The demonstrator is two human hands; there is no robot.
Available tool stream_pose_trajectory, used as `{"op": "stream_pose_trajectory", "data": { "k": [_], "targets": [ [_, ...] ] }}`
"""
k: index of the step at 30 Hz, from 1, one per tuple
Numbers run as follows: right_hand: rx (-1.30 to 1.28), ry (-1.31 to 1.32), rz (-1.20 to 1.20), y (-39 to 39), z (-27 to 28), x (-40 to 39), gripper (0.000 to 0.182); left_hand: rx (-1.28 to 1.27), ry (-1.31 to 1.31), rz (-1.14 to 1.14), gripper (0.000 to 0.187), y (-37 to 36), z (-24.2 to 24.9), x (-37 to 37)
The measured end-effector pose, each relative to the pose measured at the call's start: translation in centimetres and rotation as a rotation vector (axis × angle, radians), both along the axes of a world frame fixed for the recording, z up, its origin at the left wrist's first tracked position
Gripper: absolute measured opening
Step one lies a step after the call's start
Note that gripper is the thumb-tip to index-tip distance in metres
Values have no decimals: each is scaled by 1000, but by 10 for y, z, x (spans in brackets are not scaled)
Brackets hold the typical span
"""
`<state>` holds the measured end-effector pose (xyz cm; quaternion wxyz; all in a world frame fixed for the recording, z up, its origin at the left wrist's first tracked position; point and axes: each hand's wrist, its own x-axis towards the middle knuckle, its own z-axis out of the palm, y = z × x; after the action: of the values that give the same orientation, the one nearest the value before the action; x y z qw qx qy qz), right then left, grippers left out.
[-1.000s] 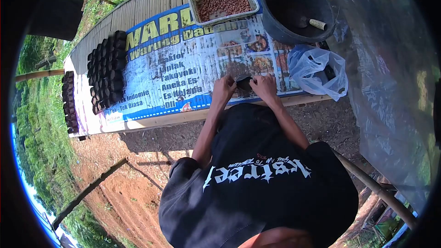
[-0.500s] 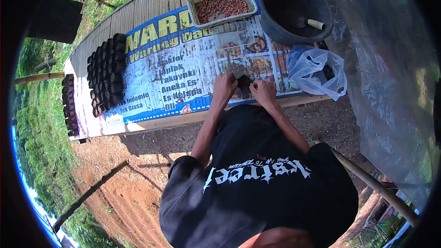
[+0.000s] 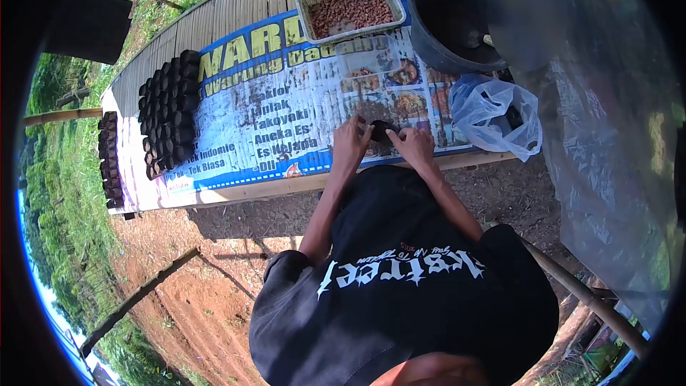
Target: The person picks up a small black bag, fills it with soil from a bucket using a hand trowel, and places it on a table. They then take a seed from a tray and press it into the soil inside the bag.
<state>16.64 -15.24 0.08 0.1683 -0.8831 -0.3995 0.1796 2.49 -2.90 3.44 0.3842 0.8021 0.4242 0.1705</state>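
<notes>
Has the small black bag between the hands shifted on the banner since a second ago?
No. The small black bag sits on the same food photos of the banner.

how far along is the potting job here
Done: a block of small black filled pots stands at the table's far end. In hand: the left hand and right hand hold one small black pot. Left, probably: many reddish seeds remain in the metal tray.

Sunlit slatted bench (image 3: 236, 0) over red dirt (image 3: 214, 271), grass (image 3: 53, 193) beyond.
</notes>
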Motion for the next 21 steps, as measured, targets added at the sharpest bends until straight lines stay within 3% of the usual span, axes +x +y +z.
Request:
{"op": "stream_pose_trajectory", "data": {
  "k": [2, 5, 11, 14, 17, 21],
  "targets": [
    [-58, 74, 18, -3, 1, -2, 40, 153, -48, -34, 20, 0, -8, 4],
    [-64, 177, -24, 0, -4, -4, 37, 113, 45, -179, 20, 14, -42, 7],
    [-25, 135, 9, 5, 26, 5, 31, 91, 48, -146, 16, 8, 0, 4],
    [31, 68, 50, 6, 26, 9, 31, 44, 39, -109, 24, 2, 11, 0],
    [-24, 36, 62, 7, 5, 8, 34, -2, 115, -148, 24, 1, -20, -8],
    [-98, 101, -2, 4, 13, 2, 39, 100, 41, -103, 29, -7, -25, -13]
  ]
}}
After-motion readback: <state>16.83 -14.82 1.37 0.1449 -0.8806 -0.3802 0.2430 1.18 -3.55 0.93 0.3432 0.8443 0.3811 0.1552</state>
